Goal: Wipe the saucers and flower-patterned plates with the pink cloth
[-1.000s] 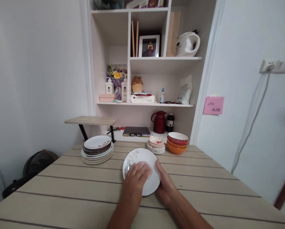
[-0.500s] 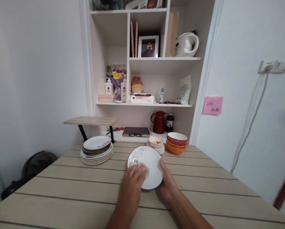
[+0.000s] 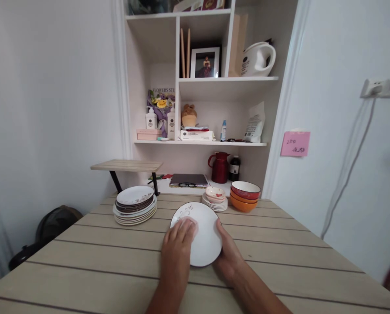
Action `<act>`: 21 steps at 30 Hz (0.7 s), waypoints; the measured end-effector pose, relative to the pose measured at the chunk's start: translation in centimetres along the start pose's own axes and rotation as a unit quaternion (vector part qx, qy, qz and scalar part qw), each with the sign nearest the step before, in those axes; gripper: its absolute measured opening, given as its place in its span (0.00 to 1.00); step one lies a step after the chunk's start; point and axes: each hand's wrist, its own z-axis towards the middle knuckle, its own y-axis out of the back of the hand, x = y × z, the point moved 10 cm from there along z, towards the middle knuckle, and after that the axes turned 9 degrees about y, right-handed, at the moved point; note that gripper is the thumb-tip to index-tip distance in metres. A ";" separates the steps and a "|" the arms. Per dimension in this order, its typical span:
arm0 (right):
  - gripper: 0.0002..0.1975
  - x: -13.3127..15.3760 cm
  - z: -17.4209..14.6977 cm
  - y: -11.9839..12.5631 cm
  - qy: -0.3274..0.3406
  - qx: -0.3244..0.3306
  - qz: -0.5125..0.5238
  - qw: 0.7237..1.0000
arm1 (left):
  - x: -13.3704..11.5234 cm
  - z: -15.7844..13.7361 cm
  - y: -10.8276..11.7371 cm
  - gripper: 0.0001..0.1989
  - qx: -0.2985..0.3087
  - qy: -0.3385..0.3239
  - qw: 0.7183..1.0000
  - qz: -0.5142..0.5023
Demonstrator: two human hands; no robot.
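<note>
A white plate (image 3: pixel 205 237) with a dark rim and a brown floral print is tilted toward me above the table. My right hand (image 3: pixel 229 253) grips its right edge, thumb on the face and the other fingers behind it. Against the left part of the plate's face, my left hand (image 3: pixel 178 246) presses a pale pink cloth (image 3: pixel 192 226). Its fingers lie close together over the cloth and cover most of it. Behind the plate stand small white saucers (image 3: pixel 217 206) with pink-patterned dishes (image 3: pixel 215 193) on top.
A stack of plates (image 3: pixel 135 196) stands at the back left, before a small raised wooden shelf (image 3: pixel 127 165). Red and orange bowls (image 3: pixel 245 200) are stacked at the back right. Behind the slatted table (image 3: pixel 116 270) are a laptop (image 3: pixel 188 179) and a red jug (image 3: pixel 220 168).
My left hand has slid the cloth slightly up and left on the plate. The plate has shifted a little left and tilted, still in my right hand. The view has turned slightly left.
</note>
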 end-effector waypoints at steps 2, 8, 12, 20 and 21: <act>0.37 0.5 0.2 0.3 0.009 -0.004 0.005 1.000 | -0.5 -0.1 -0.2 0.19 0.014 -0.013 1.000 -0.017; 0.36 0.6 -0.1 0.0 0.001 0.010 -0.009 1.000 | -2.7 -0.8 -0.7 0.16 0.025 -0.105 0.991 -0.077; 0.36 -0.7 -0.4 -0.2 -0.024 0.020 -0.039 0.999 | -2.2 -0.5 -0.9 0.18 0.038 -0.090 0.993 -0.071; 0.36 -0.3 -0.3 0.1 -0.008 -0.011 -0.029 0.999 | 0.1 0.2 -0.6 0.24 0.029 0.004 1.000 -0.008; 0.36 -0.1 -0.3 0.2 -0.003 -0.015 -0.021 1.000 | 0.1 0.2 -0.6 0.25 0.030 0.003 0.999 -0.013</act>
